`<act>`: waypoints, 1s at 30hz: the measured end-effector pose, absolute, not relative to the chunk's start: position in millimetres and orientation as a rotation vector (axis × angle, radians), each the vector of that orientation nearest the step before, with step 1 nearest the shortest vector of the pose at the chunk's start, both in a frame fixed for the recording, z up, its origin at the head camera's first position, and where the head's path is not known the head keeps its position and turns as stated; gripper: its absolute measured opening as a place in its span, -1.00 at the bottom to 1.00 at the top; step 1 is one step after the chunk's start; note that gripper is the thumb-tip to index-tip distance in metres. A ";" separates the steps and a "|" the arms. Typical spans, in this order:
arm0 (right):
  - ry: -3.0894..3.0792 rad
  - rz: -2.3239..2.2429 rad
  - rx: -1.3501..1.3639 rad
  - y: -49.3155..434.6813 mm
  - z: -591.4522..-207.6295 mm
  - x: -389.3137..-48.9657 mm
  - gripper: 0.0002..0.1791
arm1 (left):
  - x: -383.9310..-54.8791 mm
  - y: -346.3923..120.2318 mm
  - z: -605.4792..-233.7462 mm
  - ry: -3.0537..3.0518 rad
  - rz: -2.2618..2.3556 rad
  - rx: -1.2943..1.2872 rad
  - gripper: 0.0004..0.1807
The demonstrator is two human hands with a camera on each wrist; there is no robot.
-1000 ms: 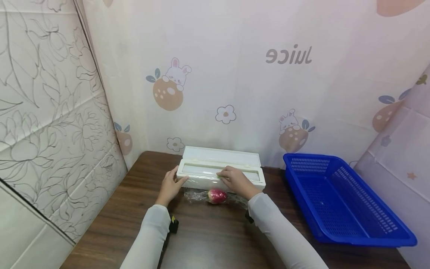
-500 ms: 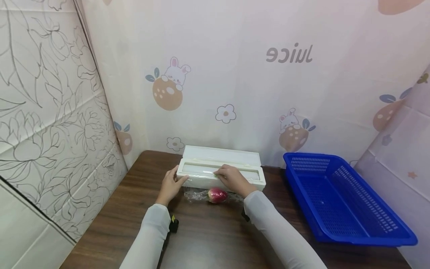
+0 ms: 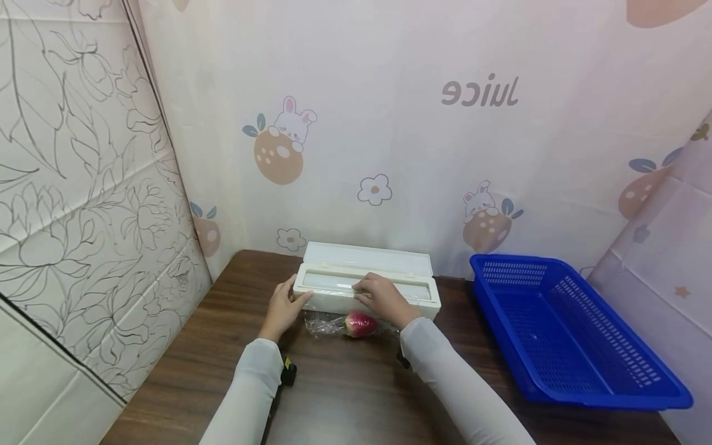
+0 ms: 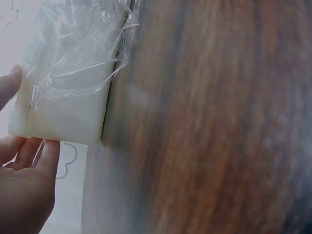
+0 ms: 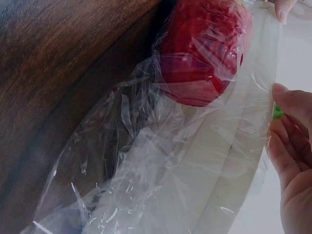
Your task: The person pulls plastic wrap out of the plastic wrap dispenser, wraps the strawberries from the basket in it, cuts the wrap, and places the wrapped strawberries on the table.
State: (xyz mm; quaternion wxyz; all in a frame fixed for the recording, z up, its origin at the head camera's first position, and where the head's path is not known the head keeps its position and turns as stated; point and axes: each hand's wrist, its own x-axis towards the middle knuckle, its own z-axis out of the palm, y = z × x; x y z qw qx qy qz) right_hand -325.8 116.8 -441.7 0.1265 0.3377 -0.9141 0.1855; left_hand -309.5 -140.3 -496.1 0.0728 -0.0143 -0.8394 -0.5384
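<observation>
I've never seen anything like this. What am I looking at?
No machine arm here: a person works bare-handed. The wide picture comes from a camera worn on the head; the two close ones come from cameras on the wrists. On the brown table stand a white box, its lid open, and, to the right, a blue basket. In front of the box lies a red, fruit-like thing with clear film over it. The left hand grips the box's left end; the right hand pinches a small green piece at the box's edge.
</observation>
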 end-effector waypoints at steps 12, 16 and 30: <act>-2.609 0.586 1.096 112.3 -444.9 -325.7 -0.74 | -308.8 -142.0 -498.1 -2.523 -1.610 -0.049 -0.15; -2.603 0.586 1.109 111.5 -443.6 -324.0 -0.72 | -309.3 -141.6 -498.7 -2.529 -1.604 -0.042 -0.16; -2.630 0.531 1.180 108.8 -438.0 -323.8 -0.67 | -307.5 -140.3 -496.3 -2.540 -1.580 -0.034 -0.17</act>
